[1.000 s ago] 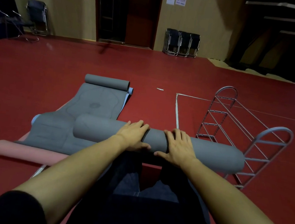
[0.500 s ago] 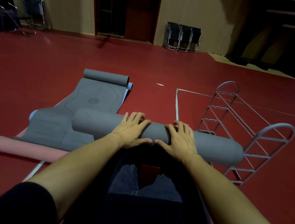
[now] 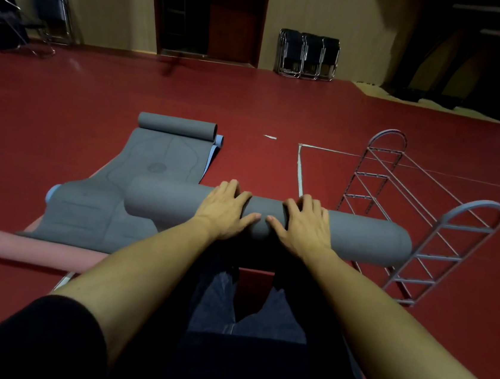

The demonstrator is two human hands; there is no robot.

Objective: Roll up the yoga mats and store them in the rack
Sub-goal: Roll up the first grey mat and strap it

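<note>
A person crouches on the red floor, left hand (image 3: 227, 210) and right hand (image 3: 304, 223) pressed palm-down, fingers spread and draped over the middle of a thick grey rolled mat (image 3: 361, 239). The rolling looks finished; next, probably, it must be gripped and lifted into the wire rack (image 3: 443, 230) lying just right. A matte grey mat (image 3: 137, 182) with curled ends lies unrolled left, over a pink roll (image 3: 33, 250).

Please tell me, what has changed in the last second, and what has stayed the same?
The grey roll turned slightly further away under both palms; the left hand and right hand kept pressing it, no grip taken or released. The flat grey mat, pink roll and rack did not move.
</note>
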